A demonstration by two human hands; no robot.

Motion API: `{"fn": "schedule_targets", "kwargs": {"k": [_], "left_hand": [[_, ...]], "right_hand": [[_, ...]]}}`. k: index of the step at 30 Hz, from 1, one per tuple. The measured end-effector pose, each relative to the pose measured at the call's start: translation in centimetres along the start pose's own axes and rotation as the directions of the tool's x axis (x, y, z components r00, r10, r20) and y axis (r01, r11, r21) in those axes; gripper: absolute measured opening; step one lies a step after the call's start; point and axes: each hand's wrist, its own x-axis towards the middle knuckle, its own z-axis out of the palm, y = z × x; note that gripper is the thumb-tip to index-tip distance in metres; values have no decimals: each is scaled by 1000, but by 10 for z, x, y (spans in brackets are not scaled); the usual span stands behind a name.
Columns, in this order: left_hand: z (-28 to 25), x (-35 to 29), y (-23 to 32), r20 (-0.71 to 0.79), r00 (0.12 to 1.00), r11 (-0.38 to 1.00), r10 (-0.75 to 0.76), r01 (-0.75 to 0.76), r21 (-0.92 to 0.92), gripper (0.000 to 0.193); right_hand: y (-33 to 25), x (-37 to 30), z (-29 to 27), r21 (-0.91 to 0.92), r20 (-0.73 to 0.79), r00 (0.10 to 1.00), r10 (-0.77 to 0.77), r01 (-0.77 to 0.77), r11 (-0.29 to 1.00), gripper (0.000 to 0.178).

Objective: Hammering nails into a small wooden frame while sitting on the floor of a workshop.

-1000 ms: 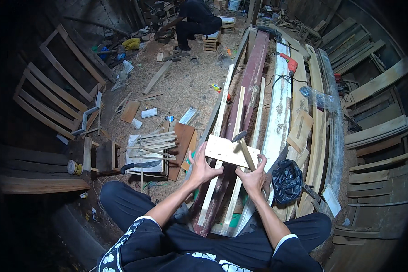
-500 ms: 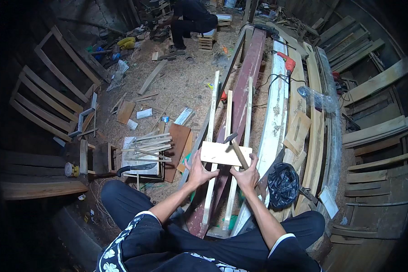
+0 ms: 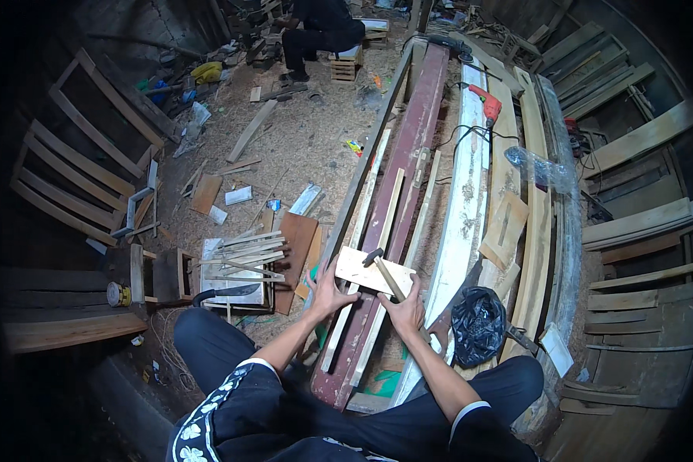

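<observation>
A short pale wooden board [image 3: 353, 266] lies crosswise over long thin wooden strips, which run away from me above a maroon plank [image 3: 420, 115]. My left hand [image 3: 329, 292] is closed on the board's left end, thumb on the near edge. At the right end my right hand [image 3: 405, 309] grips the board, with its fingers beside the hammer handle. The hammer [image 3: 387, 276] rests on top of the board, its dark head toward the far side. One strip [image 3: 373, 185] passes under the left part, a shorter strip [image 3: 391, 206] under the middle, and another strip [image 3: 423, 209] under the right.
On my right are a black plastic bag [image 3: 477, 323], a red power drill [image 3: 485, 104] and long planks. A curved knife [image 3: 227, 292] and a pile of thin sticks [image 3: 250, 254] lie at left. Farther off, a person [image 3: 319, 35] sits on a low crate.
The board and strips have shifted slightly left and toward me, and the board tilts more, its right end nearer. Both hands moved with it; the hammer slid along too.
</observation>
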Motion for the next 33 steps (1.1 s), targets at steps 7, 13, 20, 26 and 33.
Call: {"fn": "schedule_targets", "kwargs": {"k": [7, 13, 20, 26, 33], "left_hand": [[-14, -3, -41, -40, 995, 996, -87, 87, 7, 122], [-7, -7, -50, 9, 993, 993, -117, 117, 2, 120], [-6, -5, -70, 118, 991, 986, -69, 86, -144, 135], [0, -9, -79, 66, 997, 992, 43, -35, -119, 130], [-17, -27, -80, 92, 991, 982, 93, -75, -175, 126]], "right_hand": [[-6, 10, 32, -11, 122, 985, -125, 127, 992, 92], [8, 10, 43, -95, 223, 963, -151, 176, 980, 86], [-6, 0, 27, 23, 68, 992, -110, 108, 994, 37], [-6, -1, 33, 123, -31, 982, -184, 186, 975, 32], [7, -12, 52, 39, 112, 954, -277, 275, 961, 57]]}}
